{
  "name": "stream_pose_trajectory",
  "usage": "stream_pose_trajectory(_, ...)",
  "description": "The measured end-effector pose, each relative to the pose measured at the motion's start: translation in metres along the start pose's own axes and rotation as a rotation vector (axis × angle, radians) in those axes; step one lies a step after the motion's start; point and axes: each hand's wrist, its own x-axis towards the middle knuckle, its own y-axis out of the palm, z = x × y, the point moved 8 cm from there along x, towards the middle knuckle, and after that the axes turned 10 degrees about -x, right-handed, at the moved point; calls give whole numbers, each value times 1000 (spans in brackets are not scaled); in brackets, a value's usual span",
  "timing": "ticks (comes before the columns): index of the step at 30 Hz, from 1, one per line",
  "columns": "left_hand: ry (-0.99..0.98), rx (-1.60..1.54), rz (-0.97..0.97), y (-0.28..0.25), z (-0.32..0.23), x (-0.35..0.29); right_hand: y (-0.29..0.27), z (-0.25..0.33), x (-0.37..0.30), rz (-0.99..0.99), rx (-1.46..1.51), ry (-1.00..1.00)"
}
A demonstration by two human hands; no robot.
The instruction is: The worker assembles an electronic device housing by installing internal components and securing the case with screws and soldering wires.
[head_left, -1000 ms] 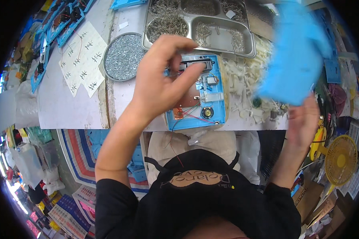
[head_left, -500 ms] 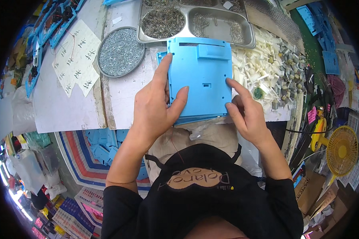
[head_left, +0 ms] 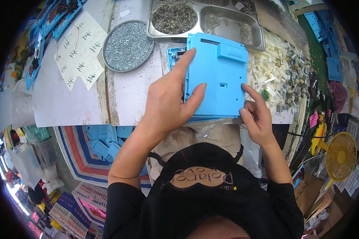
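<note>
A flat blue plastic casing (head_left: 216, 77) is held between my two hands at the table's front edge, slightly tilted. It has a raised bar near its top, a small slot in the middle and a few small holes. My left hand (head_left: 169, 93) grips its left edge, index finger stretched along the side and thumb lying on the face. My right hand (head_left: 257, 115) pinches the lower right edge with thumb and index finger. Behind and below the casing another blue part (head_left: 175, 53) with a dark component shows partly; the rest of it is hidden.
Beyond the casing stand a round dish of small metal screws (head_left: 127, 46) and a steel compartment tray (head_left: 261, 42) holding springs. White plastic pieces (head_left: 277, 65) lie heaped on the right. Marked paper (head_left: 77, 51) lies left. Below the table is a striped bag (head_left: 73, 153) with blue parts; a yellow fan (head_left: 341, 153) stands right.
The casing and both hands have shifted right in view and the casing has turned slightly clockwise. More of the blue part behind it shows. The tabletop things also sit slightly further right.
</note>
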Motion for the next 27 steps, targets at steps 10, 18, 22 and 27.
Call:
stream_pose_trajectory(10, -92, 67, -23, -8, 9, -18, 4, 17, 23, 127, -146, -4)
stream_pose_trajectory(18, -158, 48, -49, -10, 16, -30, 5, 38, 36, 157, -384, -202)
stream_pose_trajectory(22, -195, 67, -100, -12, 16, -34, 3, 37, 35, 197, -332, -131)
stream_pose_trajectory(27, -222, 127, -99, -11, 23, -38, 0, 33, 28, 232, -395, -119)
